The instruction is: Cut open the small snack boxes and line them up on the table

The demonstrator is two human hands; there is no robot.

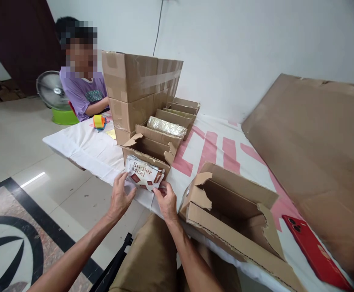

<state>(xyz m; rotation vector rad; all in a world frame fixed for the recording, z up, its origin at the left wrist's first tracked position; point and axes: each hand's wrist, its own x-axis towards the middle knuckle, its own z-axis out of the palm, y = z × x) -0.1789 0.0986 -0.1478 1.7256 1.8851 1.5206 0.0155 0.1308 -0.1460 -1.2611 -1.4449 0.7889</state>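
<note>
"Packets (144,172) marked Super Meal: where are they?"

"Up in front of the small open box (142,156), by the near edge of the table (104,164). I can't tell whether they touch the cardboard."

"And the fingers?"

"On the right hand (167,202), thumb and fingers pinch the lower right corner. The left hand (120,202) curves around the other end, thumb spread from the fingers; whether it grips, I can't tell."

"How far along is it?"

"My judgement: partly done. Behind, the stacked boxes (142,79) look taped shut, and silvery packs (167,126) sit in the row. The small open box has its flaps up, the big open box (233,202) is unsealed, and these packets are outside both."

"Room to move?"

"Some. A strip of tablecloth (183,178) shows between the two open boxes, though the right hand is near the big one's side. Ragged flaps narrow the small one's mouth, and the stack walls off its far side. Toward the person's lap, the table edge drops away."
</note>
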